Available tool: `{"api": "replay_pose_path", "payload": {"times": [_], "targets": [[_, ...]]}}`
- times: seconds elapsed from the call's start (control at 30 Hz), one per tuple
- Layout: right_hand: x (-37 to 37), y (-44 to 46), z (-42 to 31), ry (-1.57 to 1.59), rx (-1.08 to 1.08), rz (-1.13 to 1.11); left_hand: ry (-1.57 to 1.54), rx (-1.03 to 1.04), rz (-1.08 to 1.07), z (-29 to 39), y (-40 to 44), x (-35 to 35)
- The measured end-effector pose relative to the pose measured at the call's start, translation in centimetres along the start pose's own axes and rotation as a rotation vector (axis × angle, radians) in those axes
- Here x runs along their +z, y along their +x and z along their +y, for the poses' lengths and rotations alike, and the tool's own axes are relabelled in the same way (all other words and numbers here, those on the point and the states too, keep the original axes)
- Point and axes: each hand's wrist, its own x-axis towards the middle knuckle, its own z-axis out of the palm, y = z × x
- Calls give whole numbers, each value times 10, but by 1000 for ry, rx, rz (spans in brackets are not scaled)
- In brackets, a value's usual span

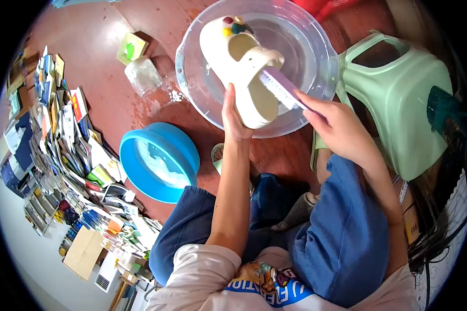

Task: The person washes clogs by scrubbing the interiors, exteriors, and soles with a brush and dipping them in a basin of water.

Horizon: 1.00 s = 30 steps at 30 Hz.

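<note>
A cream-coloured clog (263, 106) with small coloured charms near its toe is held over a clear plastic basin (324, 67). My left hand (234, 115) grips the clog along its side, thumb up against the edge. In my right hand (342, 126) is a purple-backed scrub brush (283, 85) with white bristles. The brush head lies at the clog's opening, beside the heel strap; whether the bristles press on it I cannot tell. Some water shows at the bottom of the clear basin.
A blue basin (184, 142) of sudsy water stands at the left by my knee. A translucent container (143, 76) and a small yellow box (132, 47) lie on the wet floor. A green plastic stool (410, 103) is at the right. Books (72, 135) are piled far left.
</note>
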Motion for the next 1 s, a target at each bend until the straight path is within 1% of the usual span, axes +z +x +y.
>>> {"api": "replay_pose_path", "payload": {"times": [0.03, 0.07, 0.1, 0.13, 0.17, 0.23, 0.27, 0.3, 0.33, 0.37, 0.4, 0.43, 0.5, 0.57, 0.6, 0.67, 0.73, 0.8, 0.9, 0.93, 1.0], "targets": [[-5, -5, 0, 89, -10, 38, 56, 12, 39, 1, -2, 3], [-11, -10, -2, 90, -12, 38, 197, 36, 83, -2, 3, -7], [-19, -13, -3, 93, 75, -11, 336, 60, 126, -3, 6, -9], [-26, -17, -3, 94, 162, -61, 380, 102, 158, -8, 6, -10], [-31, -21, 0, 89, 164, -59, 496, 235, 113, -15, 11, -12], [-41, -28, 2, -47, 267, -10, 730, 281, 133, -17, 10, -9], [-43, -28, -1, 37, 340, 59, 729, 276, 133, -20, 13, -12], [-39, -27, -1, 35, 343, 59, 1038, 403, 153, -22, 19, -14], [-34, -24, 3, 101, 327, 128, 1344, 536, 172, -25, 24, -15], [-30, -21, 8, 167, 309, 195, 1338, 538, 173, -30, 26, -16], [-29, -17, 13, 120, 339, 129, 1598, 601, 247, -35, 26, -9], [-24, -15, 18, 118, 341, 128, 1860, 659, 324, -39, 26, -3], [-12, -9, 25, 169, 284, 143, 1823, 684, 346, -49, 31, 2], [-9, -7, 24, 199, 287, 153, 1993, 666, 443, -55, 34, 4], [-12, -6, 21, 176, 314, 136, 2022, 650, 459, -56, 37, 3], [-12, -6, 23, 148, 343, 118, 2065, 612, 460, -55, 41, -1], [-6, -6, 32, 175, 291, 156, 2106, 577, 464, -52, 44, -5], [-4, -4, 34, 178, 315, 141, 2127, 487, 405, -49, 48, -10], [-3, 1, 32, 189, 370, 107, 2128, 522, 462, -57, 50, -10], [-2, 3, 30, 193, 382, 96, 2132, 493, 440, -56, 49, -10], [-1, 6, 28, 165, 372, 109, 2125, 510, 422, -51, 47, -12]]}}
